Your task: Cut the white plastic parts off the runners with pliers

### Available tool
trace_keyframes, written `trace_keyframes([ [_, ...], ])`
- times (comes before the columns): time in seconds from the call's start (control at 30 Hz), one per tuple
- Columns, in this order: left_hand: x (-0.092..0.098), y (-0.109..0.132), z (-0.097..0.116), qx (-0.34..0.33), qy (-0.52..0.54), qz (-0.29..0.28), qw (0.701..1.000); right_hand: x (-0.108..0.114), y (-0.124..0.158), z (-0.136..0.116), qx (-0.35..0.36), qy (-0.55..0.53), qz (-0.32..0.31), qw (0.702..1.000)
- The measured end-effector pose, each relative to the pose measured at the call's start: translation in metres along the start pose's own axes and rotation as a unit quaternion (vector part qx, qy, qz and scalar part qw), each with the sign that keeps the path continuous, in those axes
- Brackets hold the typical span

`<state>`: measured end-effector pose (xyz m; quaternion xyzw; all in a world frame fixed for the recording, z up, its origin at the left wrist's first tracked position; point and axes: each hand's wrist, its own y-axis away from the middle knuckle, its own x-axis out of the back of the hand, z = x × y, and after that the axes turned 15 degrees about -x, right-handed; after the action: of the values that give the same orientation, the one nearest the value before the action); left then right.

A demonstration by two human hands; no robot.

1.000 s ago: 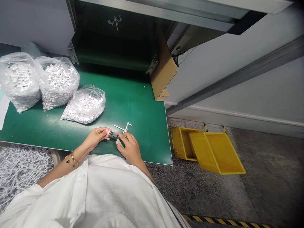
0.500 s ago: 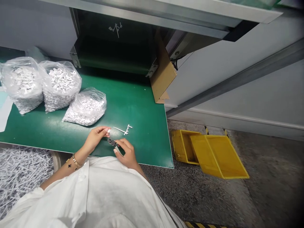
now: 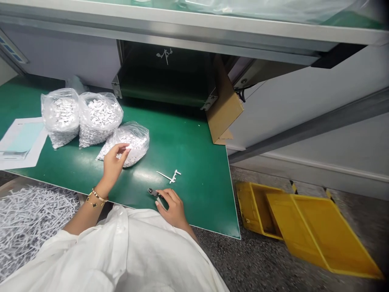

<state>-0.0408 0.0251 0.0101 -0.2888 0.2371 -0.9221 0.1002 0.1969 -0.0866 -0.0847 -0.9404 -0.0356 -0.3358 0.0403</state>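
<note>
My left hand (image 3: 114, 164) is over the nearest clear bag of small white plastic parts (image 3: 138, 142), thumb and fingertips pinched round a small white plastic part (image 3: 128, 148) that blends with the bag's contents. My right hand (image 3: 172, 209) is closed round a pair of cutting pliers (image 3: 154, 193), its dark jaws pointing left just above the table. Beyond the pliers, a branched white plastic sprue (image 3: 172, 178) lies on the green table (image 3: 194, 162), touched by neither hand.
Two fuller bags of white parts (image 3: 65, 136) (image 3: 91, 138) stand at the left beside papers (image 3: 22, 142). A conveyor belt (image 3: 164, 87) carries another sprue (image 3: 165, 56). Cardboard (image 3: 223, 113) stands at its right. Thin white sticks (image 3: 33, 219) fill a container below left. Yellow bins (image 3: 328, 231) sit on the floor.
My left hand has moved away from the pliers, up and left to the nearest bag. The right hand keeps hold of the pliers. The whole view has shifted with the head.
</note>
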Motion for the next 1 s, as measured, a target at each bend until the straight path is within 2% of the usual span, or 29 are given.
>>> trace_keyframes([
  [0.1, 0.016, -0.023, -0.006, -0.092, -0.119, 0.055, 0.987, 0.0, 0.0, 0.002, 0.004, 0.033, -0.004, 0.999],
  [0.2, 0.034, -0.053, -0.012, -0.131, -0.2, 0.133, 0.962, -0.001, 0.0, 0.003, 0.009, 0.052, -0.003, 0.999],
  [0.27, 0.044, -0.073, -0.018, -0.132, -0.23, 0.177, 0.948, -0.001, -0.001, 0.002, 0.013, 0.059, -0.001, 0.998],
  [0.37, 0.052, -0.096, -0.029, -0.123, -0.25, 0.207, 0.938, -0.001, -0.002, 0.002, 0.019, 0.065, -0.002, 0.998],
  [0.53, 0.062, -0.106, -0.047, -0.101, -0.281, 0.247, 0.922, -0.003, -0.001, 0.006, 0.028, 0.077, 0.007, 0.997],
  [0.6, 0.075, -0.109, -0.053, -0.087, -0.302, 0.293, 0.903, -0.004, -0.001, 0.008, 0.029, 0.082, 0.011, 0.996],
  [0.73, 0.112, -0.127, -0.069, -0.07, -0.33, 0.377, 0.862, -0.005, -0.002, 0.01, 0.035, 0.086, 0.011, 0.996],
  [0.8, 0.128, -0.136, -0.08, -0.055, -0.334, 0.364, 0.867, -0.005, -0.003, 0.009, 0.036, 0.087, 0.013, 0.996],
  [0.87, 0.136, -0.14, -0.089, -0.034, -0.327, 0.315, 0.89, -0.005, -0.003, 0.008, 0.033, 0.087, 0.015, 0.996],
  [0.93, 0.132, -0.135, -0.09, -0.031, -0.322, 0.276, 0.905, -0.005, -0.004, 0.006, 0.028, 0.085, 0.012, 0.996],
  [1.0, 0.113, -0.123, -0.082, -0.071, -0.326, 0.27, 0.903, -0.005, -0.004, 0.004, 0.019, 0.082, 0.005, 0.996],
])
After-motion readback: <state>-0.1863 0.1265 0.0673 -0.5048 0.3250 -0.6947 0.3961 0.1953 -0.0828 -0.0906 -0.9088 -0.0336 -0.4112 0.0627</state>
